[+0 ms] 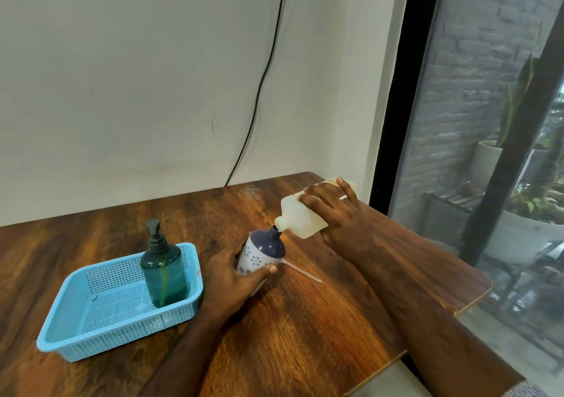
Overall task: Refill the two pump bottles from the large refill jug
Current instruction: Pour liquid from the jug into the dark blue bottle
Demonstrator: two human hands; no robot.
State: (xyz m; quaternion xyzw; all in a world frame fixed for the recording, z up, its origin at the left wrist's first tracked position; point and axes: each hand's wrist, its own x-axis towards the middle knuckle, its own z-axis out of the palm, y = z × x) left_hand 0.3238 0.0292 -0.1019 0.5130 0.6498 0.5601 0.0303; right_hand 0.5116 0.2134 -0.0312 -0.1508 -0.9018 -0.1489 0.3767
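My right hand [337, 213] grips the pale translucent refill jug [300, 218] and tips it down to the left, its open mouth touching the neck of the navy-and-white flowered bottle [262, 251]. My left hand [236, 277] wraps around that bottle's lower body and tilts it toward the jug. The bottle has no pump on it. A clear pump tube [302, 271] lies on the table just right of it. The green pump bottle [163, 270], pump fitted, stands upright in the blue basket [91, 326].
The wooden table [305, 335] has a rounded right edge close to a glass window. A black cable [262, 76] hangs down the wall behind. The basket sits at the left of the table.
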